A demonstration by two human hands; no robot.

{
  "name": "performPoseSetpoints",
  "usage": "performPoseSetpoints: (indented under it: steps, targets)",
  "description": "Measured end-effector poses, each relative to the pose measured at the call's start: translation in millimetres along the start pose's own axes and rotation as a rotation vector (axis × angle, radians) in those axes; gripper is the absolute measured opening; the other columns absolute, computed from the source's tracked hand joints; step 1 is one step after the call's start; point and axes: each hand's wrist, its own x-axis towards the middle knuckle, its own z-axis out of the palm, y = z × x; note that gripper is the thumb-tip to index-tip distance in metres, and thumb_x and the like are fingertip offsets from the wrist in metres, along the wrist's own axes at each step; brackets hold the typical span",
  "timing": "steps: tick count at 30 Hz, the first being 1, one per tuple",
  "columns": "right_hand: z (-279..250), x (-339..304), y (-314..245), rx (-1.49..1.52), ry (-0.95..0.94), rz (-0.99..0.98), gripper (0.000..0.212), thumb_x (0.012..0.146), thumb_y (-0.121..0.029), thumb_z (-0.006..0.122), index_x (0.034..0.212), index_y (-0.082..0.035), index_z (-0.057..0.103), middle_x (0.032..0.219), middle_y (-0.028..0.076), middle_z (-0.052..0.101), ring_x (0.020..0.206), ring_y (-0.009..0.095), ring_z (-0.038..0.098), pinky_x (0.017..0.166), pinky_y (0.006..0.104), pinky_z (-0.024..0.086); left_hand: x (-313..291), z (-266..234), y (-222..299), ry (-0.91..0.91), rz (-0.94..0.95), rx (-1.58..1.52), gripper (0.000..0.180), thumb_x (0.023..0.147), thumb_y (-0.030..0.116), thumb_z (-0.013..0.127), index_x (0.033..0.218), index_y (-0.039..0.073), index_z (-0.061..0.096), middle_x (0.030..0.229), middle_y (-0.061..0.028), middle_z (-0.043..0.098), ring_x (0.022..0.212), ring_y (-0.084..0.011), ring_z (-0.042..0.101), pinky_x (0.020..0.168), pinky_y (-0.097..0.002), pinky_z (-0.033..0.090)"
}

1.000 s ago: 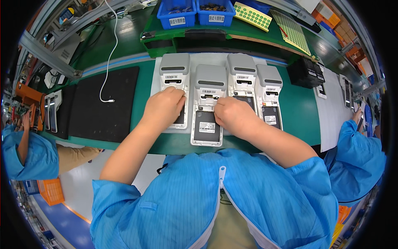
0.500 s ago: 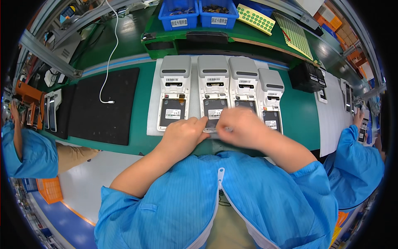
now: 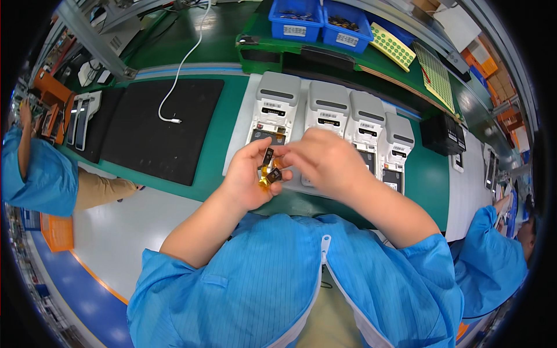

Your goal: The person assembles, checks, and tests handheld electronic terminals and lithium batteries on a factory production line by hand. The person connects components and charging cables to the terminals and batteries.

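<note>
Black-and-amber pieces (image 3: pixel 274 175) in the cupped left hand (image 3: pixel 243 182)

Half a second earlier, both hands were at the near end of the second device (image 3: pixel 328 95) from the left, with the pieces out of sight. Now the left hand is turned palm up in front of the row, its fingers half-curled around the pieces, and the right hand (image 3: pixel 328 162) comes up beside its fingertips. The view has swung, setting the row farther right.

Motion blurs the right hand; whether it pinches a piece cannot be told. It covers much of the second device's lower part, while the left hand hides the near end of the first device (image 3: pixel 277 87).

At least two pieces show, small, dark and blocky, with glossy amber film bunched below. Their exact count is unclear.
</note>
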Motion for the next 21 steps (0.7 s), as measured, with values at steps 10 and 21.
performPoseSetpoints:
  steps: [10,21]
  targets:
    - [48,35,19,-0.254,-0.306,0.155,0.012,0.075,-0.011,0.061,0.077,0.000,0.066,0.082,0.014,0.060,0.084,0.030,0.061,0.071,0.0390,0.052,9,-23,26,0.338,0.705,1.134,0.018,0.083,0.015,0.064,0.080,-0.002,0.061,0.067,0.0002,0.057,0.060,-0.0049,0.049,0.049,-0.0234,0.038]
    - [51,61,1,-0.510,-0.586,0.062,0.012,0.070,-0.009,0.064,0.080,-0.003,0.068,0.088,0.015,0.064,0.083,0.028,0.065,0.069,0.0355,0.054,11,-17,18,0.365,0.773,1.773,0.015,0.079,0.012,0.058,0.087,0.000,0.064,0.080,-0.0193,0.063,0.075,-0.0370,0.061,0.067,-0.0423,0.048]
